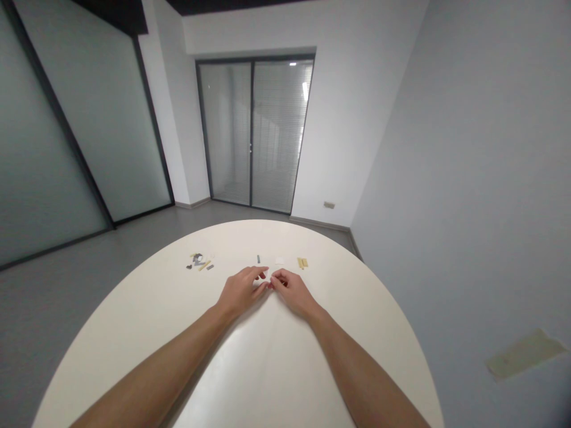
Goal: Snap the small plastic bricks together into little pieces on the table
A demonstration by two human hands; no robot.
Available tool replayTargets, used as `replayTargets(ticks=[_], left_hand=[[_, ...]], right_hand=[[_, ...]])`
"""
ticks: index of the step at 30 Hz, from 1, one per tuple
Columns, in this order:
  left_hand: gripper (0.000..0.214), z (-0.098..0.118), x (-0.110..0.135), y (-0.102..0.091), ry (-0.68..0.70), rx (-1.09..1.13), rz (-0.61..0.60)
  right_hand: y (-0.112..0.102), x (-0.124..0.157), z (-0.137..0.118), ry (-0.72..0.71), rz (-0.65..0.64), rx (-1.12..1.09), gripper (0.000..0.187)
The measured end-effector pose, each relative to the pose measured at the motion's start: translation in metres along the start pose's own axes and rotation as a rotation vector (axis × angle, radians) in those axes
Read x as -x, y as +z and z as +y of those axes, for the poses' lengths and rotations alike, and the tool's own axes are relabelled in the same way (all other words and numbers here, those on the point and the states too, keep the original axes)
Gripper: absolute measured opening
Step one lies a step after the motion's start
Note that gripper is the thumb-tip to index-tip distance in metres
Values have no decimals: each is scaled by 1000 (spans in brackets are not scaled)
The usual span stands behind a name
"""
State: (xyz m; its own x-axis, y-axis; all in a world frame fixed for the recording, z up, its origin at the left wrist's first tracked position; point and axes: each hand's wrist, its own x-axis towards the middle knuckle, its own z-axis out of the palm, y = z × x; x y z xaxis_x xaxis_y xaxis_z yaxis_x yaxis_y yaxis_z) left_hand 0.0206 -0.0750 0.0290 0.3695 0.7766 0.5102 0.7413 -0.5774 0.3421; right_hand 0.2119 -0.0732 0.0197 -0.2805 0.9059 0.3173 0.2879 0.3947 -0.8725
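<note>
My left hand (241, 291) and my right hand (289, 292) rest on a round white table (134, 333), their fingertips nearly meeting at the middle. Something small and pale may lie between the fingertips, but it is too small to tell. A small grey stick (258, 259) stands just beyond my left fingers, and a white square scrap (280, 260) lies beyond my right hand. Further right are a few tan strips (302, 263). A loose heap of small dark, grey and tan pieces (198, 261) sits well to the left.
The table's far rim curves close beyond the small pieces. Past it lies a grey floor, with frosted glass panels (89, 131) on the left, a glass double door with blinds (254, 134) ahead and a pale wall (446, 148) on the right.
</note>
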Motion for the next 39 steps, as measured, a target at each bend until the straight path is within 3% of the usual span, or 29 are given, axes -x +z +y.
replayTargets(ticks=[23, 39], left_hand=[[39, -3, 1, 7, 73, -33, 3], [31, 2, 0, 0, -12, -61, -12]], right_hand=[[-1, 0, 1, -14, -8, 59, 26], [-1, 0, 3, -28, 9, 53, 19]])
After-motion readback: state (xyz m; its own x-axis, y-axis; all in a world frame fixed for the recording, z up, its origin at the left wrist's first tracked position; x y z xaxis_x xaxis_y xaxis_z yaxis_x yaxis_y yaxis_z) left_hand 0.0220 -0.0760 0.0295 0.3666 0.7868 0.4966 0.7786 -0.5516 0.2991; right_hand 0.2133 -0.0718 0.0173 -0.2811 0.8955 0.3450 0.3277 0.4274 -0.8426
